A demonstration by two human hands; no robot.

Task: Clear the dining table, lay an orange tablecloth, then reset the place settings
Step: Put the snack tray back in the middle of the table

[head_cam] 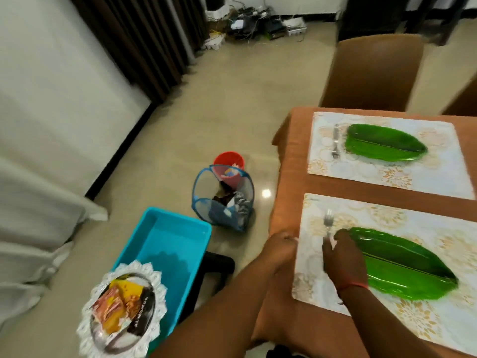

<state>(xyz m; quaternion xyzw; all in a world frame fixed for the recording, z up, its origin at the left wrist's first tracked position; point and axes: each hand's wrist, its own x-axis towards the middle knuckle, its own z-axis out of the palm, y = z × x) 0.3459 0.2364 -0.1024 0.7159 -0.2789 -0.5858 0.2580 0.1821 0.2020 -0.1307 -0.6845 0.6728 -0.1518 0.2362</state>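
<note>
The right hand [340, 257] pinches a fork [328, 223] at the near placemat [402, 313], nine o'clock of the green leaf plate [402, 264]. The left hand [280, 250] rests on the orange-clothed bench [291, 156]; its grip cannot be told.

One word could be read: "ALMONDS", in pale capitals running up a dark packet [140, 315] that lay in the lace-edged basket [87, 332] at about seven o'clock. Other wrappers' print was too blurred.

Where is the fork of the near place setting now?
In the head view, the near fork lies on the near placemat, left of the green leaf plate, its handle under the right hand.
</note>
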